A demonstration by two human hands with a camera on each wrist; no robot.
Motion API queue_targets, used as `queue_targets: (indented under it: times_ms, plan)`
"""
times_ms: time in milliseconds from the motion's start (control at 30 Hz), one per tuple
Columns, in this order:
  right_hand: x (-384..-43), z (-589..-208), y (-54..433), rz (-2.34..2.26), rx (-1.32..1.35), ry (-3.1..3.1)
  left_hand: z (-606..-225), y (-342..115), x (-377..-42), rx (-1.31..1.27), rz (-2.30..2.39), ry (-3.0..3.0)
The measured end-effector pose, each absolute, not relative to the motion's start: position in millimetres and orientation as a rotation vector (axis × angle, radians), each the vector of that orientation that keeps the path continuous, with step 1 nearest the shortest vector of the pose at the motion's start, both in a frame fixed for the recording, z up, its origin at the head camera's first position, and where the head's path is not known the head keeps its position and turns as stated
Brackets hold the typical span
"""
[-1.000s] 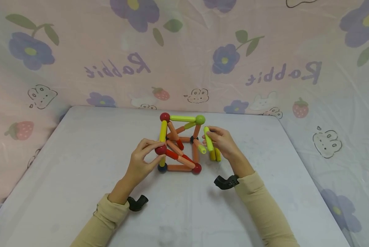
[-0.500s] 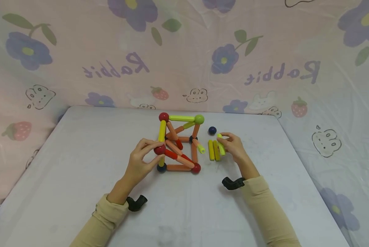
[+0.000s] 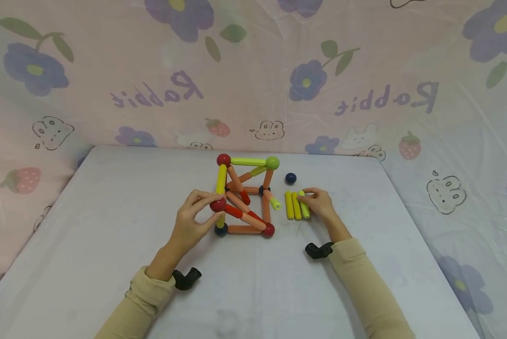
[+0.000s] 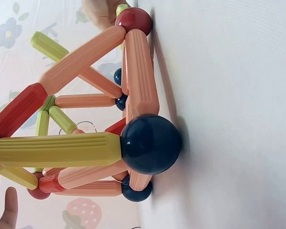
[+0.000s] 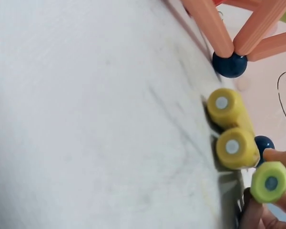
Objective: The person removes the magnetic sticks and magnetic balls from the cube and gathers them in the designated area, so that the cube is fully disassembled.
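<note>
A frame of magnetic rods and balls stands mid-table, with orange, red, yellow and green rods (image 3: 248,161). My left hand (image 3: 191,217) pinches the red ball (image 3: 217,204) at the frame's near left upper corner. Under that ball a yellow rod (image 4: 57,150) runs to a dark blue ball (image 4: 151,144) on the table. Right of the frame, my right hand (image 3: 321,204) pinches a light green rod (image 5: 270,182) between fingers and thumb. This rod lies alongside two yellow rods (image 3: 293,205), roughly parallel to them. Whether it touches the table is hard to tell.
A loose dark blue ball (image 3: 290,178) sits behind the yellow rods. One light green rod (image 3: 275,203) sticks out from the frame's right side. Behind the white table (image 3: 109,226) hangs a patterned cloth (image 3: 245,94).
My right hand has carried the light green rod rightward and down, from beside the frame to beside the yellow rods. The left hand keeps its grip on the red ball.
</note>
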State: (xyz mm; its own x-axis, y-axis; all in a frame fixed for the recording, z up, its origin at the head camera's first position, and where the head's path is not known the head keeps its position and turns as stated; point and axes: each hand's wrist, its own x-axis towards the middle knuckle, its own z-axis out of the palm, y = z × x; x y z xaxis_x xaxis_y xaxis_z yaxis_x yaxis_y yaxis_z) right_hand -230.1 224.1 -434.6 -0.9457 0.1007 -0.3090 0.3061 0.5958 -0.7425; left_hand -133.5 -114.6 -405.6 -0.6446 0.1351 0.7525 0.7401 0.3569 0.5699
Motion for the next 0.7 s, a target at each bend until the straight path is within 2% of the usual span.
queue_targets:
  times_ms: [700]
  plan:
    - [-225.8,-436.4,223.2,-1.203,0.238,2.68,-408.2,-114.9,-134.4,-0.754,-1.294,-2.021]
